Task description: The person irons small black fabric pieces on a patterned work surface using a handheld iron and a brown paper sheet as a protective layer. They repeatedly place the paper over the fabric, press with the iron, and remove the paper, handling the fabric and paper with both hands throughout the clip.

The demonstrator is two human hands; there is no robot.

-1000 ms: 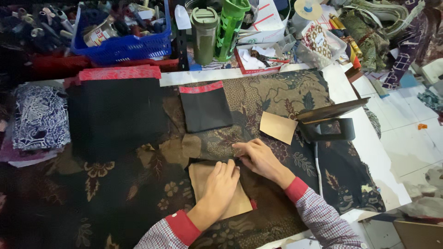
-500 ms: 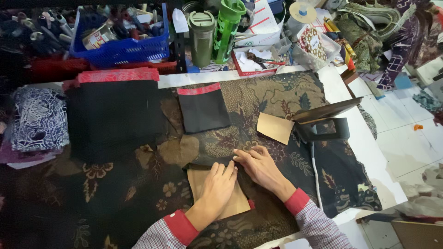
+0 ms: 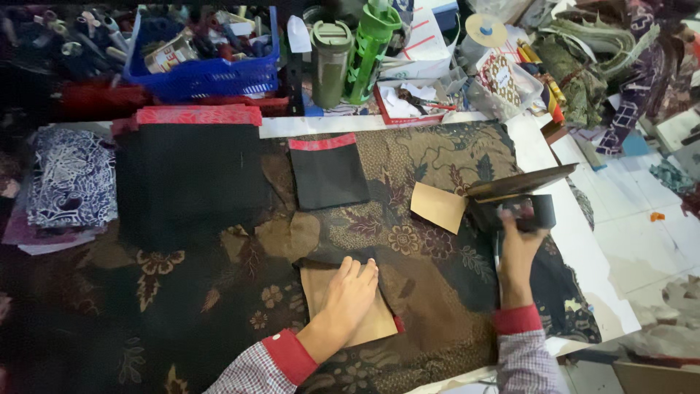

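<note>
Our left hand [image 3: 350, 292] lies flat, fingers spread, on a brown paper pattern piece [image 3: 364, 328] set on the batik cloth [image 3: 430, 168] near the front table edge. It presses, it grips nothing.

Our right hand [image 3: 519, 252] reaches to the right edge, fingers around a small dark tool [image 3: 529, 211] beside a tilted dark board [image 3: 521, 182]. Whether they are clenched on it, we cannot tell.

The paper looks light and stiffish, likely to slide or crease, so it is best held down flat by the palm or lifted at a free corner. The cloth looks soft, limp and apt to wrinkle, so we judge it needs smoothing rather than pinching.

A second tan paper piece [image 3: 439, 206] lies apart, toward the board. A black pocket piece with red band [image 3: 328, 171] lies behind.

Containers: a blue basket [image 3: 208, 73] at the back holds mixed small items, too cluttered to name. Green tumbler [image 3: 330, 62] and bright green bottle [image 3: 372, 44] stand upright just beside it, lids on, contents hidden.
</note>
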